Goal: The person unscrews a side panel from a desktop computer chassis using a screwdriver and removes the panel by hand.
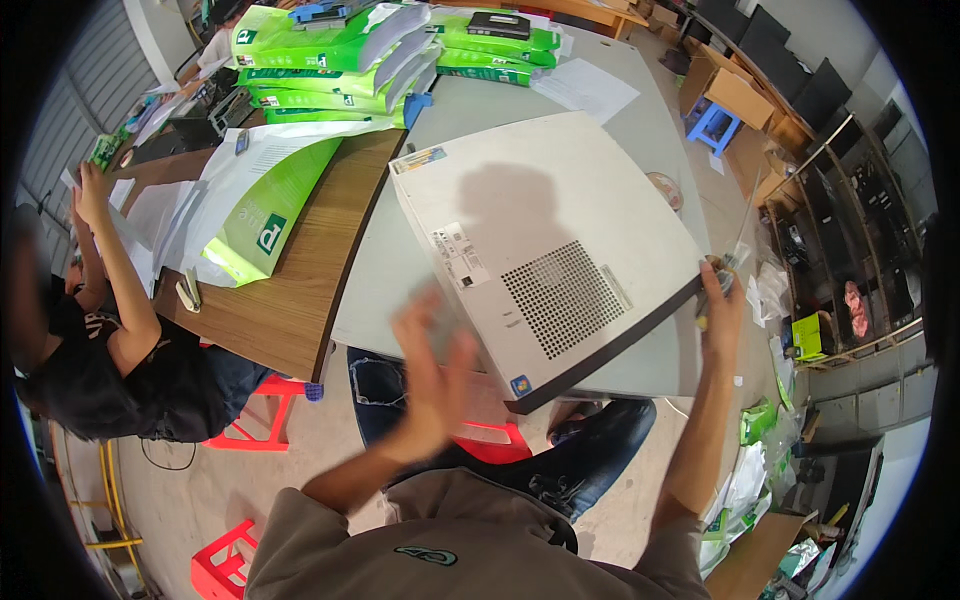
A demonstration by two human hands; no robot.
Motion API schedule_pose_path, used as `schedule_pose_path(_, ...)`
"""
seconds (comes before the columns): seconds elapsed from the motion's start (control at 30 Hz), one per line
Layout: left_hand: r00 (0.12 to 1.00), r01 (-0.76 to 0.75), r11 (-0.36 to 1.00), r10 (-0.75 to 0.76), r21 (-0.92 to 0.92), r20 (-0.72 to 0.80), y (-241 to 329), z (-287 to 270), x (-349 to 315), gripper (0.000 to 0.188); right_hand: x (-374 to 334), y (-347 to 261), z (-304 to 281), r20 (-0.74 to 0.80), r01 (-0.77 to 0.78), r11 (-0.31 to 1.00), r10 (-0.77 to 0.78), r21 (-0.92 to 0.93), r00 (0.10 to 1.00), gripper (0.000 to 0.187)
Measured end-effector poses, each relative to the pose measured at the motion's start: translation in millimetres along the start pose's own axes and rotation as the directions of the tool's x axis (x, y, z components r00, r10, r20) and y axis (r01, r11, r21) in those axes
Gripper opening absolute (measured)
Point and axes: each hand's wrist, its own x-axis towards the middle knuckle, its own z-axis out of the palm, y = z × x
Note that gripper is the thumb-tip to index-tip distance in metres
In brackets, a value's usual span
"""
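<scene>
On surface, near edge: case with white label, blue sticker; right hand grips case corner, left hand spread, blurred.

On the grey bench I see a white computer case, my right hand at its right corner, my blurred left hand beside its left edge, green packs stacked beyond.
</scene>
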Motion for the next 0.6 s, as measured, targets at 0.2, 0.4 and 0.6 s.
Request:
schedule_pose_path(0.2,0.959,0.103,0.993,-0.112,-0.05,-0.259,-68.4,-15.9,201.6,0.071,-110.4,-2.3,63.7,-0.415,0.241,0.907,-0.083,0.345,0.906,0.047)
schedule_pose_path(0.4,0.956,0.294,0.904,-0.282,-0.311,0.085,-60.6,-27.8,207.6,0.054,-138.2,-24.7,109.6,-0.337,0.163,0.947,-0.062,0.278,0.939,0.046)
schedule_pose_path(0.6,0.966,0.255,0.915,-0.254,-0.312,0.044,-53.6,-41.9,147.8,0.047,-124.6,-13.9,80.8,-0.335,0.236,0.953,-0.163,0.19,0.928,0.038)
